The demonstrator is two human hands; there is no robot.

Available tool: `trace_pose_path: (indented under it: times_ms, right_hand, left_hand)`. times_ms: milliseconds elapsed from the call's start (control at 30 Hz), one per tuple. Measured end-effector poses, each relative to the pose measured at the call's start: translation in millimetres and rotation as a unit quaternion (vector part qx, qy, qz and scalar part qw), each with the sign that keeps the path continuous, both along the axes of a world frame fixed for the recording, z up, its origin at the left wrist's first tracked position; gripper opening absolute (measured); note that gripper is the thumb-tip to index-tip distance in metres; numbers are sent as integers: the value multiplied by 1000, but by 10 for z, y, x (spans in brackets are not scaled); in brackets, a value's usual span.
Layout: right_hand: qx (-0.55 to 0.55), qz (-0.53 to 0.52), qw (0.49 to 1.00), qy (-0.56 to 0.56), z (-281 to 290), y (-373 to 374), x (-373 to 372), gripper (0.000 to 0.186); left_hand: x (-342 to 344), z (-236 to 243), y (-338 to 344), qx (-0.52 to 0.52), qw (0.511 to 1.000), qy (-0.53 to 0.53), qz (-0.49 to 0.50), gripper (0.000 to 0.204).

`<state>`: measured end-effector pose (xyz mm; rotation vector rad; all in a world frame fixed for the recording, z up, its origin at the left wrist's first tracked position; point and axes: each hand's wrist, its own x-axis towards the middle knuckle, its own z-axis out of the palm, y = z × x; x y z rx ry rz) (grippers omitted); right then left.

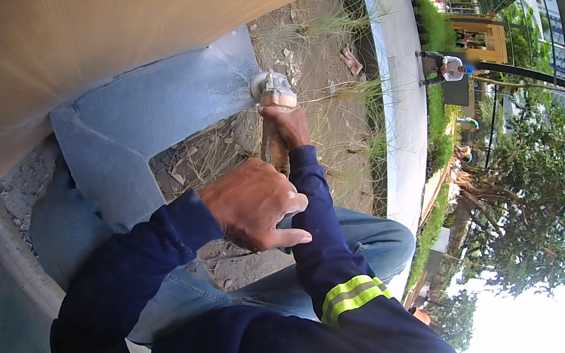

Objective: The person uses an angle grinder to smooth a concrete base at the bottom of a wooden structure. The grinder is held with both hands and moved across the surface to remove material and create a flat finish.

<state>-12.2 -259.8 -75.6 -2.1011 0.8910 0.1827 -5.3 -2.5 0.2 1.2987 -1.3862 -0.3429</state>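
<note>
In my right hand (288, 124) is the front of a worn angle grinder (276, 87), its fingers wrapped round the body behind the metal head. The grinder's round disc (257, 87) is at the right edge of a blue-grey slab (170, 98); whether it touches cannot be made out. My left hand (258, 207) is closed over the rear of the tool, beside my right forearm. Its thumb and index finger show, while the other fingers are hidden. The slab bends toward me in an L shape, with joint lines across it.
A beige curved surface (119, 24) rises along the far side. Dry grass and soil (332, 115) lie right of the slab, bordered by a pale concrete kerb (398, 80). My bent knee (376, 235) is near the kerb. Farther right are a person (451, 67) in a blue helmet and trees (533, 185).
</note>
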Motion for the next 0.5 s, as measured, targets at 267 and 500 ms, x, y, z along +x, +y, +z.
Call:
trace_pose_path:
  times_ms: [267,500]
  right_hand:
    - [81,59,994,-44,-9,772,-163,37]
    - [29,-6,999,-16,-70,87,29,40]
  left_hand:
    - [-16,-92,-8,-33,999,11,24,47]
    - [57,22,-19,-5,1000,-2,5,48]
